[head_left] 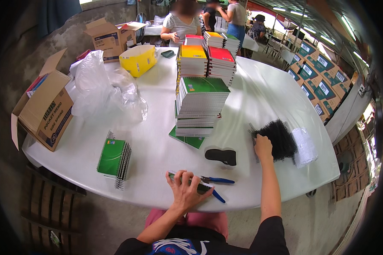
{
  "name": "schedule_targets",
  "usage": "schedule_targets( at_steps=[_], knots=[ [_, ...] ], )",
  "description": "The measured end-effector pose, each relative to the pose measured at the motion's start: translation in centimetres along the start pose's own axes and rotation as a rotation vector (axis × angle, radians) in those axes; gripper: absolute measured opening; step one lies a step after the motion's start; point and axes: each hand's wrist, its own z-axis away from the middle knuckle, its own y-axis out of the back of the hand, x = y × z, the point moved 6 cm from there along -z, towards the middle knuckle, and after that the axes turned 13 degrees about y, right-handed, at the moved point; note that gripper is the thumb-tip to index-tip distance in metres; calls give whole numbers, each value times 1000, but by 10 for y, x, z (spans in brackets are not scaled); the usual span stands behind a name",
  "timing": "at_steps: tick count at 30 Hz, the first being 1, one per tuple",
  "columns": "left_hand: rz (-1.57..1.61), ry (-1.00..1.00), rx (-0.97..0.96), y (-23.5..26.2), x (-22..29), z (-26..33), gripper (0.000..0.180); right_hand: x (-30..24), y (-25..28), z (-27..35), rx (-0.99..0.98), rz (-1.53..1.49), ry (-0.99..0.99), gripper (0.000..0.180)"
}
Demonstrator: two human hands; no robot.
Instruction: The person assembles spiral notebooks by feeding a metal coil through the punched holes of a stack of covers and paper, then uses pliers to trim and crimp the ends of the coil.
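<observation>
On the table (251, 85), a tall notebook stack (200, 106) stands mid-table, more stacks (206, 57) behind it. A small notebook pile (114, 158) lies near the left front edge, pliers (215, 180) at the front edge, wire coils (278, 138) toward the right edge (a pouch (221, 156) between)

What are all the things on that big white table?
Table: one, white, fills the middle.
Notebook stacks: several, green, yellow and red covers, centre to far side.
Small green notebooks: a few, near left.
Black wire spirals: one pile, right.
White spirals: one bunch, beside the black pile.
Pliers: one, blue handles, near edge.
Black pouch: one, near centre.
Plastic bag: one, clear, left.
Yellow box: one, far left.
Cardboard boxes: two, brown, left.
Left hand: pressing a green notebook.
Right hand: on the black spirals.
</observation>
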Motion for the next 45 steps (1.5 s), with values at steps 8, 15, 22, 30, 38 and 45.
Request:
schedule_targets(
  at_steps=[8, 15, 22, 30, 38, 45],
  knots=[
    [-68, 2, 61, 13, -9, -18, 47, -69, 98, 59, 446, -314, 362, 36],
    [-73, -15, 30, 10, -20, -19, 48, -166, 70, 131, 57, -1131, 528, 17],
    [-112, 13, 117, 15, -20, -15, 46, -178, 55, 135, 117, -1150, 530, 19],
    [-91, 58, 62, 12, -20, -15, 46, -186, 42, 140, -285, -1348, 545, 22],
    [-161, -21, 75, 14, -25, -16, 50, -190, 71, 135, 5, -1099, 620, 30],
    [-178, -11, 18, 16, -27, -13, 48, -190, 33, 129, -693, -1100, 569, 35]
  ],
)
